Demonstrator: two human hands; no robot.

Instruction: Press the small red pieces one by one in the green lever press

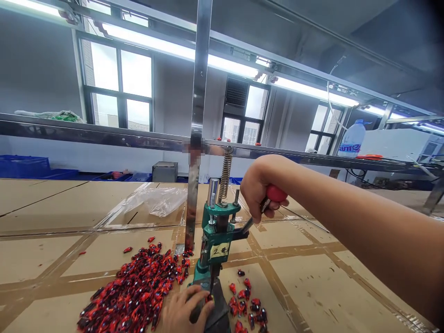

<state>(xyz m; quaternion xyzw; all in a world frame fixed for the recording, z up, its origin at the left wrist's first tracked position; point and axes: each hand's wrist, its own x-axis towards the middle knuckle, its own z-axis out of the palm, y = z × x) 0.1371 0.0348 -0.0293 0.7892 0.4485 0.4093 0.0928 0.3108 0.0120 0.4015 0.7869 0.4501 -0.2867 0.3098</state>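
Note:
A green hand press (217,236) with a coil spring (226,175) on top and a "2#" label stands upright on the table. My right hand (262,189) is wrapped round its lever (248,226), close to the red ball knob (276,193). At the press's dark base, my left hand (187,307) pinches a small red-and-black piece (208,298) under the narrow punch (212,280). Fingers partly hide this piece. To the left lies a large heap of similar shiny red-and-black pieces (135,282); a smaller group (246,303) lies right of the base.
Taped cardboard (298,236) covers the table. A steel post (194,199) rises just behind the press, joined to a horizontal rail (104,136). A clear plastic bag (156,199) lies back left. Blue bins (24,166) stand beyond, and a large bottle (353,138) stands at right.

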